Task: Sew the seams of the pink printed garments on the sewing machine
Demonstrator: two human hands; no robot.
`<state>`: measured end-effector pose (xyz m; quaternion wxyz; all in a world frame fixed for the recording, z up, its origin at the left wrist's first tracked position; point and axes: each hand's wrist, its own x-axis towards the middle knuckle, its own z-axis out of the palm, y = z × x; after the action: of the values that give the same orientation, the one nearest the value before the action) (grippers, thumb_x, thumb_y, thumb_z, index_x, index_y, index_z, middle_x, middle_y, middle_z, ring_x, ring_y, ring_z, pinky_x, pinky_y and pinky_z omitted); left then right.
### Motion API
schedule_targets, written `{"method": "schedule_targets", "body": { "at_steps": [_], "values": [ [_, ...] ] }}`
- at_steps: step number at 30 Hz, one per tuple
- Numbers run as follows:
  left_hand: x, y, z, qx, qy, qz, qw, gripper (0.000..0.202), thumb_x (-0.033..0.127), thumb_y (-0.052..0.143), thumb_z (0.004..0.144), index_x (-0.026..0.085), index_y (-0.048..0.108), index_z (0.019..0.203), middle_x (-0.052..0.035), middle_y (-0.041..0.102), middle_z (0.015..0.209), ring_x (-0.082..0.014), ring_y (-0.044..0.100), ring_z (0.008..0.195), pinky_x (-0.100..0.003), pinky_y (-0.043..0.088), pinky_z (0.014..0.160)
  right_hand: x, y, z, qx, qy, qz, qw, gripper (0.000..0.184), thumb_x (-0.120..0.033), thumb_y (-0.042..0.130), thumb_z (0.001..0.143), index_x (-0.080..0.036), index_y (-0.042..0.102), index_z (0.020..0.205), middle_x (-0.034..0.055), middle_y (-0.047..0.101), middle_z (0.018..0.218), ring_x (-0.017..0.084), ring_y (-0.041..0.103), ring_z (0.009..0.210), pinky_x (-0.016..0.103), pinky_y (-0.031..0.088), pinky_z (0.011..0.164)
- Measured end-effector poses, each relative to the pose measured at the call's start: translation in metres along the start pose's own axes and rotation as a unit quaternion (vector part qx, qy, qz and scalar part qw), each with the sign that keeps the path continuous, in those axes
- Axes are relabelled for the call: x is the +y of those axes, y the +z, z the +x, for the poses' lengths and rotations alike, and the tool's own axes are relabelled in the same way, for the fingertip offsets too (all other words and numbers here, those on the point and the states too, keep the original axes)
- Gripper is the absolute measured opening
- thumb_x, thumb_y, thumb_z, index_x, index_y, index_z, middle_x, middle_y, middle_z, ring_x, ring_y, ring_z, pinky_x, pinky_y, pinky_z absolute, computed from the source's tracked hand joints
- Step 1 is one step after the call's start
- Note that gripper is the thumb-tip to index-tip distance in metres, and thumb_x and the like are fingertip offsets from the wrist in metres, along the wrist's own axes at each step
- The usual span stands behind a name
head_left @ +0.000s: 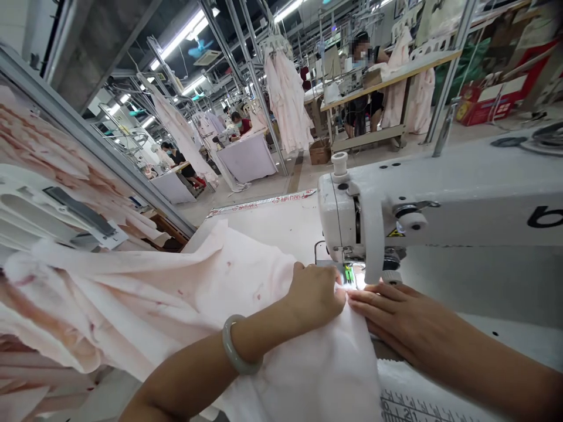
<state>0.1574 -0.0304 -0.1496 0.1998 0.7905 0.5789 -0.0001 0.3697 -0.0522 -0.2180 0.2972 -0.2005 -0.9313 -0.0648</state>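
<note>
Curls the left hand (316,296) into a near fist around a fold of pale pink fabric (237,281), just left of the green-lit presser foot (349,274). Lays the right hand (400,310) on the opposite side, with long, straight fingers close together and fingertips on the fabric near the foot. Cannot tell of any pinch under the right palm, with the thumb out of sight. Wears a pale bangle (233,346) on the left wrist.

Spreads the fabric from the foot across the white tabletop (290,217), out to the far left and down toward the near edge. Hides part of the cloth's edge behind the left knuckles. Meets the white head of the sewing machine (396,176) directly beyond, blocking the view of the table behind. Shows a printed scale (413,407) below the right forearm and a red-lettered strip (264,202) along the far table edge.

Has a white plastic holder (39,205) crowding in at left, just above the fabric, with pink garments (48,140) behind a slanting metal rail (101,140). Looks past a hanging pink bundle (288,99) to a co-worker (360,58) at a wood-edged table (396,73), a cardboard box (319,151) on the floor, and a red carton (492,99) farther right.
</note>
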Motion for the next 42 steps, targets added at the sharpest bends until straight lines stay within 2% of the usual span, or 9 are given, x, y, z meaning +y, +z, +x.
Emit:
{"method": "schedule_targets", "body": {
  "at_steps": [6,13,17,22,25,28,35,39,42],
  "values": [
    [-0.009,0.013,-0.008,0.038,-0.04,-0.017,0.998,0.023,0.04,0.059,0.095,0.022,0.059,0.082,-0.009,0.07,0.092,-0.0343,0.065,0.107,-0.052,0.045,0.104,-0.001,-0.002,0.002,-0.004,0.001,0.014,1.0,0.03,-0.009,0.046,0.105,-0.018,0.068,0.122,0.0085,0.08,0.123,0.026,0.069,0.096,0.043,0.051,0.094],
    [-0.013,0.029,-0.002,0.107,-0.014,-0.073,0.991,0.012,0.025,0.065,0.092,0.022,0.058,0.083,-0.0047,0.067,0.104,-0.0274,0.059,0.113,-0.048,0.041,0.11,-0.003,-0.001,0.0,-0.008,0.001,-0.015,1.0,0.03,-0.024,0.041,0.115,-0.015,0.068,0.125,0.0094,0.08,0.123,0.025,0.07,0.098,0.041,0.05,0.091],
    [-0.013,0.028,0.011,0.105,0.012,-0.071,0.992,0.01,0.021,0.068,0.09,0.022,0.059,0.085,-0.0034,0.068,0.107,-0.0263,0.06,0.117,-0.049,0.039,0.114,-0.003,-0.003,0.001,0.005,-0.005,-0.077,0.997,0.036,-0.023,0.036,0.116,-0.015,0.069,0.127,0.0089,0.081,0.119,0.025,0.071,0.094,0.043,0.046,0.092],
    [-0.013,0.025,0.024,0.118,0.02,-0.04,0.992,0.02,0.014,0.061,0.091,0.021,0.054,0.074,-0.0056,0.068,0.1,-0.0291,0.059,0.122,-0.048,0.042,0.112,0.0,-0.005,0.006,0.023,0.013,-0.105,0.994,0.039,-0.022,0.029,0.117,-0.02,0.068,0.119,0.006,0.083,0.109,0.02,0.075,0.078,0.045,0.047,0.09],
    [-0.014,0.024,0.027,0.123,0.019,-0.03,0.992,0.023,0.012,0.059,0.09,0.022,0.053,0.071,-0.0067,0.066,0.098,-0.0297,0.06,0.121,-0.048,0.043,0.112,0.001,-0.007,0.007,0.024,0.021,-0.108,0.994,0.041,-0.03,0.026,0.119,-0.023,0.066,0.117,0.0043,0.084,0.108,0.019,0.077,0.079,0.044,0.047,0.088],
    [-0.014,0.023,0.027,0.113,0.021,-0.021,0.993,0.016,0.015,0.062,0.09,0.022,0.058,0.075,-0.0065,0.067,0.098,-0.03,0.059,0.12,-0.049,0.043,0.113,0.001,-0.008,0.007,0.024,0.026,-0.104,0.994,0.04,-0.028,0.026,0.119,-0.021,0.065,0.118,0.0042,0.083,0.108,0.018,0.078,0.082,0.044,0.043,0.095],
    [-0.013,0.027,0.033,0.122,0.007,0.004,0.992,0.012,0.019,0.065,0.091,0.021,0.06,0.081,-0.0083,0.068,0.104,-0.0311,0.061,0.119,-0.051,0.047,0.112,0.002,-0.006,0.003,0.025,0.041,-0.081,0.996,0.04,-0.029,0.028,0.12,-0.017,0.062,0.136,0.0065,0.081,0.116,0.02,0.076,0.091,0.043,0.036,0.104],
    [-0.018,0.015,0.025,0.091,0.037,0.022,0.995,0.004,0.022,0.068,0.094,0.018,0.068,0.097,-0.0119,0.071,0.113,-0.0334,0.064,0.119,-0.051,0.051,0.109,0.003,-0.01,0.001,0.03,0.056,-0.043,0.997,0.037,-0.033,0.03,0.12,-0.022,0.062,0.135,0.0035,0.08,0.113,0.021,0.073,0.088,0.043,0.038,0.101],
    [-0.026,0.0,-0.003,0.086,0.169,0.032,0.981,0.032,0.033,0.068,0.101,0.014,0.067,0.127,-0.0177,0.069,0.133,-0.0357,0.062,0.128,-0.055,0.046,0.117,0.002,-0.015,0.001,0.016,0.046,-0.009,0.999,0.031,-0.031,0.037,0.119,-0.023,0.065,0.108,0.0033,0.077,0.101,0.022,0.067,0.083,0.043,0.041,0.092]
  ]
}}
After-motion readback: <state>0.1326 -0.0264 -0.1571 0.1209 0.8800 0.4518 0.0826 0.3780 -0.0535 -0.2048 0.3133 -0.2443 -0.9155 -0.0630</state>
